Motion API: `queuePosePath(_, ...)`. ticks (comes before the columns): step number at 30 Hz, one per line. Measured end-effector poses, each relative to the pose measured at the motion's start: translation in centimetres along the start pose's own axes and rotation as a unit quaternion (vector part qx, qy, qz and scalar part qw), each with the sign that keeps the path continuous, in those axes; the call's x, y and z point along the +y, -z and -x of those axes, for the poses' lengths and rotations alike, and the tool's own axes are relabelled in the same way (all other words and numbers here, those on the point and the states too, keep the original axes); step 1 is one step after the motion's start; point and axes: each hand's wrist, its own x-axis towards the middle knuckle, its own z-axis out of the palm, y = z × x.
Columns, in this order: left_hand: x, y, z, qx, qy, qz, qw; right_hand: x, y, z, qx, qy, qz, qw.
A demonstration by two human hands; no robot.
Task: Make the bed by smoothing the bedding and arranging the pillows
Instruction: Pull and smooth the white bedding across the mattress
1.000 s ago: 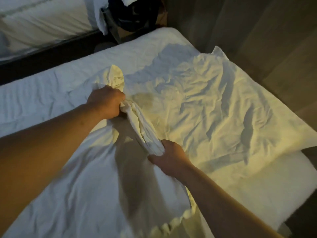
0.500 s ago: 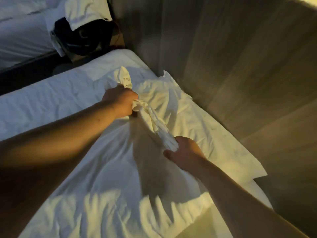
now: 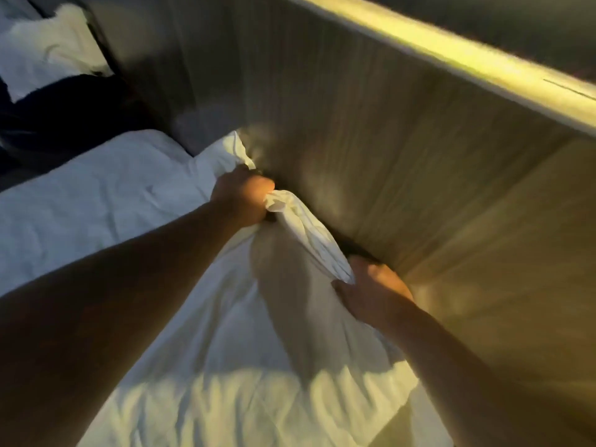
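The step in hand is the bedding, not the pillows. The left hand [image 3: 242,198] is closed in a fist around one end of a gathered edge of the white sheet [image 3: 306,233]. The right hand [image 3: 371,295] grips the other end, fingers curled into the cloth. The bunched edge runs taut between the two hands, just beside the wooden panel [image 3: 403,162] at the head of the bed [image 3: 80,201]. The rest of the sheet lies creased over the mattress, toward the person.

Judged next move: spread the hands apart along the panel to open the gathered edge flat. Set it down square to the mattress, then stroke out the creases. No pillow is visible on this bed.
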Motion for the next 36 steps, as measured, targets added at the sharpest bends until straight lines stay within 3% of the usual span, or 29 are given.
queuePosePath(2,0.3,-1.6,0.1,-0.012,0.002,0.032,0.999,-0.1,-1.0,0.3,0.012,0.011,0.026,1.0)
queuePosePath(4,0.0,-2.8,1.4,-0.022,0.024,0.144,0.989,-0.9,-2.0,0.8,0.001,0.013,0.037,0.999)
queuePosePath(6,-0.3,-3.3,3.2,0.02,0.024,0.202,0.979,-1.6,-2.6,1.4,-0.004,-0.014,0.029,0.999)
queuePosePath(8,-0.8,-3.5,5.6,0.112,0.012,0.143,0.983,-2.7,-2.8,2.3,0.045,-0.015,0.035,0.998)
queuePosePath(10,-1.6,-4.0,8.3,0.152,0.046,0.097,0.983,-4.3,-3.3,3.3,0.097,0.043,0.044,0.993)
queuePosePath(12,-2.7,-4.9,11.1,0.105,0.09,0.086,0.987,-5.4,-4.2,3.8,0.076,0.086,0.045,0.992)
queuePosePath(15,-4.9,-5.3,12.9,-0.053,0.074,0.079,0.993,-4.0,-6.2,3.6,-0.036,0.078,0.058,0.995)
queuePosePath(18,-6.7,-4.9,14.8,-0.059,0.058,0.053,0.995,-2.6,-7.3,2.9,-0.132,0.054,0.038,0.989)
queuePosePath(20,-8.2,-4.4,17.6,-0.036,0.109,0.059,0.992,-3.7,-6.9,2.3,-0.108,0.046,0.03,0.993)
queuePosePath(23,-11.5,-4.5,23.2,-0.009,0.186,0.046,0.981,-7.8,-5.6,1.3,0.026,0.069,0.047,0.996)
queuePosePath(25,-14.1,-4.9,26.0,-0.015,0.24,0.032,0.97,-11.1,-4.9,-0.4,0.058,0.106,0.066,0.99)
queuePosePath(30,-16.0,-7.5,27.5,-0.036,0.309,0.017,0.95,-17.9,-3.3,-8.9,0.103,0.211,0.102,0.967)
queuePosePath(33,-15.2,-9.9,27.3,-0.016,0.33,0.009,0.944,-20.0,-4.1,-14.6,0.108,0.198,0.114,0.968)
queuePosePath(36,-14.8,-12.3,27.2,0.037,0.329,-0.021,0.943,-18.9,-7.5,-17.9,0.04,0.176,0.059,0.982)
